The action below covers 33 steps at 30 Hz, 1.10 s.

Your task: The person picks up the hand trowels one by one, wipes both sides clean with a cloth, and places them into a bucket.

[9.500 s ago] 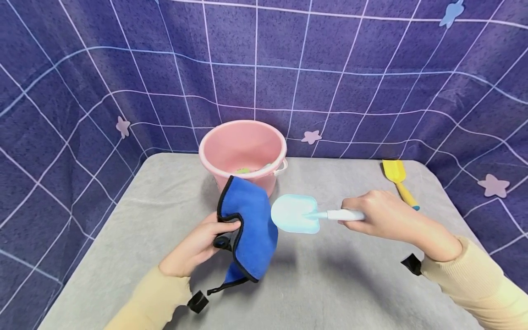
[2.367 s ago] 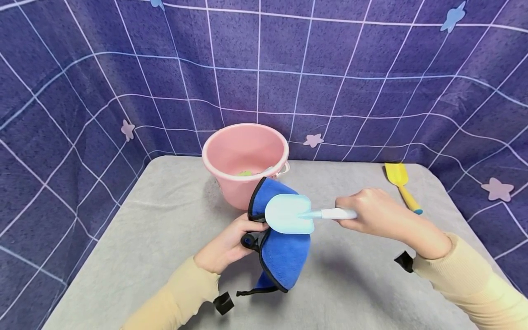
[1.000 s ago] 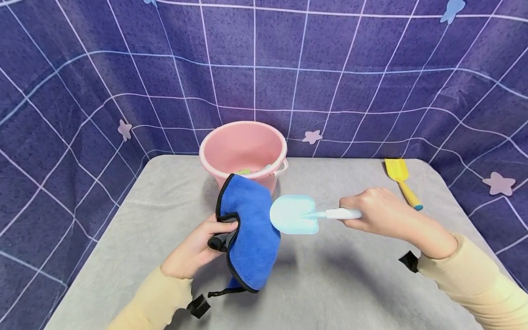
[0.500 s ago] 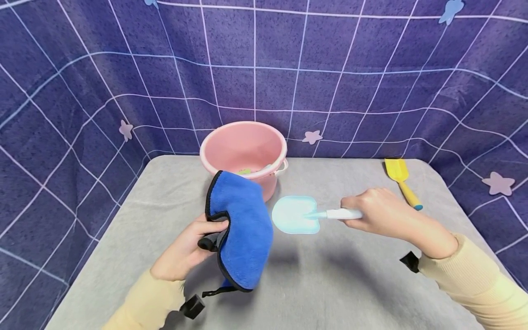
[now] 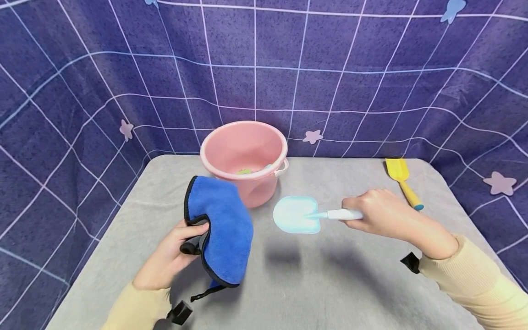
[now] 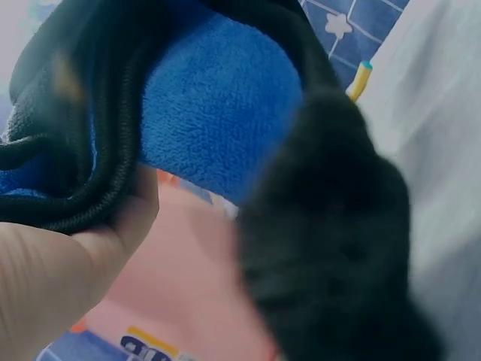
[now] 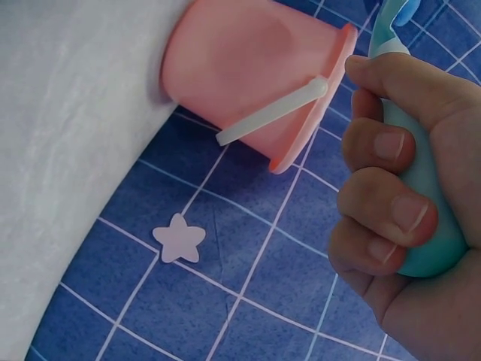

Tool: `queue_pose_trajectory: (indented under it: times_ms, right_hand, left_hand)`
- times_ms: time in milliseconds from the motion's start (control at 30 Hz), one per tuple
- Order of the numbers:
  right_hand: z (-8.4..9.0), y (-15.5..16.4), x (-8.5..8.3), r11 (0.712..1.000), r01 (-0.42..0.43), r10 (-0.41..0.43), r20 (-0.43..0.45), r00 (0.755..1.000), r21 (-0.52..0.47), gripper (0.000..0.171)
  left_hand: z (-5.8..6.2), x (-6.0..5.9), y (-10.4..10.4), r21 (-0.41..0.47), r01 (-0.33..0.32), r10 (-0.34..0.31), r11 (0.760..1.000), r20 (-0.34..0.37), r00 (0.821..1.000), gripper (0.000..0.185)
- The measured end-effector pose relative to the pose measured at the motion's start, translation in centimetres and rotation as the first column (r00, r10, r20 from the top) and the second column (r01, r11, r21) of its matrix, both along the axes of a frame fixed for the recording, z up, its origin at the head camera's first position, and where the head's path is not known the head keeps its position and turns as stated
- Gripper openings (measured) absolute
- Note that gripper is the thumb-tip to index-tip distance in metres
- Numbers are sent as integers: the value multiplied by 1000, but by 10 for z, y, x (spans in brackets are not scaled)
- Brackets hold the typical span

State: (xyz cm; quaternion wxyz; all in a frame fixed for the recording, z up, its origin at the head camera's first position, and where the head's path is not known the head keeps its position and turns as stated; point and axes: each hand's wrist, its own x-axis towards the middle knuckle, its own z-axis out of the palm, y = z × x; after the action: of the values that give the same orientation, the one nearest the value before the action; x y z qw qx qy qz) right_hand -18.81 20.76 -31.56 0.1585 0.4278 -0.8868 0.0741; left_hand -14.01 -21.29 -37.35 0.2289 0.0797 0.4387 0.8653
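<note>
My left hand grips a blue cloth with black edging above the grey table, left of centre; the cloth fills the left wrist view. My right hand holds the white handle of a pale blue toy shovel, blade pointing left, raised over the table. In the right wrist view the fingers curl round the teal handle. The cloth and the shovel blade are apart. A pink bucket stands behind them, also seen in the right wrist view.
A yellow toy shovel lies at the back right of the grey table. Small items sit in the bucket's bottom. A purple grid cloth with star shapes surrounds the table on three sides.
My left hand has drawn the blue cloth leftward and down, away from the shovel blade. The right hand and the shovel have hardly moved.
</note>
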Motion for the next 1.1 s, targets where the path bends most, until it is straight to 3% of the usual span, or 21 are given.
queue_pose_trajectory:
  times_ms: [167, 300, 433, 667, 700, 767, 800, 900, 933, 1000, 1100]
  right_hand:
    - [3, -3, -2, 1000, -6, 6, 3, 1000, -12, 29]
    - [9, -7, -6, 1000, 1, -1, 7, 1000, -27, 26]
    - [19, -15, -13, 999, 36, -35, 37, 999, -29, 23]
    - [33, -34, -31, 993, 97, -90, 112, 990, -63, 19]
    - [35, -36, -34, 991, 112, -103, 127, 987, -69, 19]
    - [39, -42, -39, 986, 149, -134, 167, 977, -79, 19]
    - [41, -44, -41, 983, 166, -148, 192, 970, -82, 18]
    - [46, -52, -49, 977, 196, -173, 231, 957, -82, 20]
    - [47, -55, -52, 976, 200, -175, 240, 955, -83, 20]
    - [49, -60, -57, 977, 196, -170, 243, 955, -83, 20]
    - [54, -68, -64, 979, 188, -162, 259, 952, -80, 20]
  left_hand:
    - [4, 3, -5, -97, -102, 99, 990, -40, 994, 24]
    - [8, 4, -5, -188, -222, 205, 957, -102, 973, 25]
    - [10, 5, -4, -228, -320, 275, 919, -210, 938, 29]
    - [16, 8, 5, -319, -479, 325, 818, -431, 842, 33]
    - [17, 9, 7, -347, -504, 323, 791, -462, 826, 32]
    - [18, 11, 9, -422, -569, 306, 705, -544, 782, 31]
    - [19, 11, 9, -456, -603, 289, 654, -587, 757, 31]
    - [19, 12, 11, -530, -709, 206, 466, -714, 669, 32]
    - [18, 11, 11, -533, -734, 177, 421, -746, 642, 33]
    - [15, 10, 11, -525, -764, 123, 375, -788, 603, 33]
    - [10, 10, 10, -509, -783, 76, 359, -820, 568, 33]
